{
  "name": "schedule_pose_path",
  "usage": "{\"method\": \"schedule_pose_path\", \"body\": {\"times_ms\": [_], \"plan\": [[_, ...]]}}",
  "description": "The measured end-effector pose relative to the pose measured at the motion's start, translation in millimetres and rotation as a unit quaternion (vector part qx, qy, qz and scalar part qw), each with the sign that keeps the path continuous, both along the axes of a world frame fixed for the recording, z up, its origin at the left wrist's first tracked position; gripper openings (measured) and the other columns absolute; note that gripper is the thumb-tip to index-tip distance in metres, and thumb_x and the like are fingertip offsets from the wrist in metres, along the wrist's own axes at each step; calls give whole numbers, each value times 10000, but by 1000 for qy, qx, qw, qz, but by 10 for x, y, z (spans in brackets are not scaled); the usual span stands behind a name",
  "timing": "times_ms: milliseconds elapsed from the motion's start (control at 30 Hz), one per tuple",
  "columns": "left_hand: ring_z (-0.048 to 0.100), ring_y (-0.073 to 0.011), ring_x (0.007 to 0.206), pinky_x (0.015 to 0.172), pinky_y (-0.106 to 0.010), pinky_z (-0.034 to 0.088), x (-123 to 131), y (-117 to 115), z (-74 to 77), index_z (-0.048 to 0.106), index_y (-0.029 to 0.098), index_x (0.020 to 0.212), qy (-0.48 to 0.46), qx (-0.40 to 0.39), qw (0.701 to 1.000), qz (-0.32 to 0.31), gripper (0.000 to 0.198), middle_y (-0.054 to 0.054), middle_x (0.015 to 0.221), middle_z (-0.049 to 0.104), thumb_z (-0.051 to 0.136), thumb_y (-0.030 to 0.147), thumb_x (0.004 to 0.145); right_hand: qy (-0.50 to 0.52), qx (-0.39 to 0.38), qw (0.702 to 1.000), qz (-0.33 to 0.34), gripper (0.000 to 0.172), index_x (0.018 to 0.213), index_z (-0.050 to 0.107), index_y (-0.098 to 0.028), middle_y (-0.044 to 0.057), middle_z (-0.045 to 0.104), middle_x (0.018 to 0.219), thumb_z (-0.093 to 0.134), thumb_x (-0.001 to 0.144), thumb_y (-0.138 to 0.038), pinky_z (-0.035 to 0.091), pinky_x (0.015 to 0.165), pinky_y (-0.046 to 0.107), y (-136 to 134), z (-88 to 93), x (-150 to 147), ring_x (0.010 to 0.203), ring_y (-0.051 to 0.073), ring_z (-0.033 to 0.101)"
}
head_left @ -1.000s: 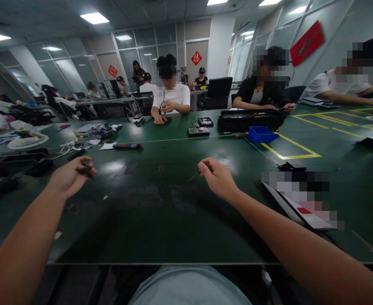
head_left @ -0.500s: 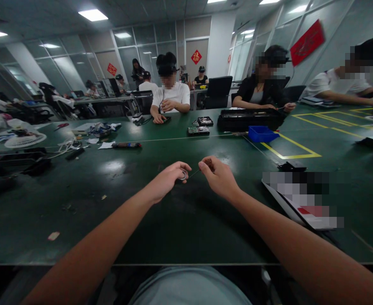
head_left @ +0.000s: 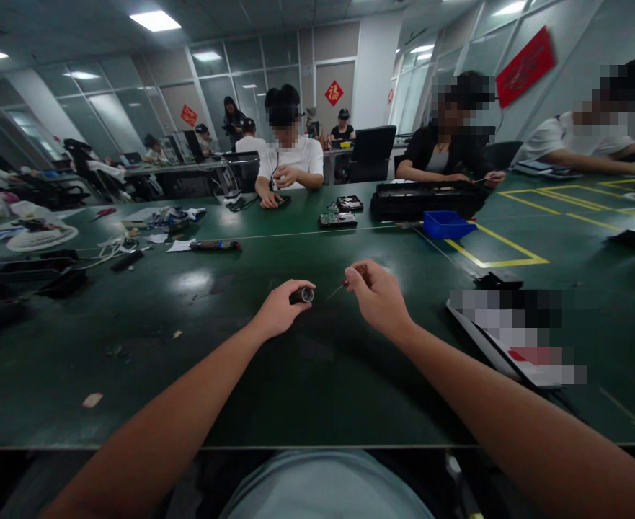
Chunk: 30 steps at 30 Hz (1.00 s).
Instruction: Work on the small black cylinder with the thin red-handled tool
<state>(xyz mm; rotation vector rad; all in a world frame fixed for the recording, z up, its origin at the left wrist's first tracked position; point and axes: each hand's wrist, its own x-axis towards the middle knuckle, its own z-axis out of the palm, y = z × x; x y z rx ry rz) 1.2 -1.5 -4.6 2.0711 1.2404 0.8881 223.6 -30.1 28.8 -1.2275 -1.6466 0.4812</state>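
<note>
My left hand (head_left: 280,311) is closed around a small dark cylinder (head_left: 307,295). The cylinder's round end, with a pale ring, faces right; its other end is hidden in my palm. To the right, my right hand (head_left: 378,294) pinches a thin screwdriver (head_left: 337,291) with a bit of red at the handle. Its slim shaft slants down and left, and the tip is apart from the cylinder. Both hands are above the green table (head_left: 317,396).
Beyond my hands are opened hard drives (head_left: 337,220), a blue bin (head_left: 447,225) and a long black casing (head_left: 425,202). A dark pen-like tool (head_left: 215,246) and cables (head_left: 117,249) lie to the left. A white-edged panel (head_left: 482,342) is at right. Co-workers sit across the table.
My left hand has turned, so the cylinder's round end now shows between thumb and fingers. My right hand has shifted slightly right, drawing the screwdriver tip away from the left hand.
</note>
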Motion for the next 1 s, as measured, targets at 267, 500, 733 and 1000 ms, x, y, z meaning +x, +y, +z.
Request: {"method": "schedule_pose_path", "body": {"times_ms": [267,500,733,1000], "plan": [[621,-234,1108,1065,-423,415,-12,69,-72,674,210,1183,-51,-14,998,27,413,-70,1187,684,735,175,776,96,13,994,55,219,1017,602,-202,55,723,865,524,940,-392,538,755,361,4,-67,-27,811,197,700],[566,-250,1224,1129,-433,349,11,-6,-28,671,245,1227,-23,4,1000,8,434,-55,1268,658,735,222,799,43,1,998,53,180,991,610,-205,53,728,868,520,947,-355,517,747,342,-5,-55,-33,821,196,696],[567,-241,1208,1106,-416,368,0,-21,-22,660,265,1247,-14,16,1000,4,440,-43,1271,652,730,241,814,-59,1,998,-38,422,648,556,-222,-13,575,553,582,886,-569,348,522,289,11,-14,11,511,140,513],[592,-229,1150,1049,-385,406,-1,-27,-32,670,266,1227,-2,31,999,-7,421,-35,1213,673,741,246,813,-74,22,997,-11,365,682,580,-216,-17,562,576,616,874,-525,327,512,277,-8,0,-2,515,126,478]]}}
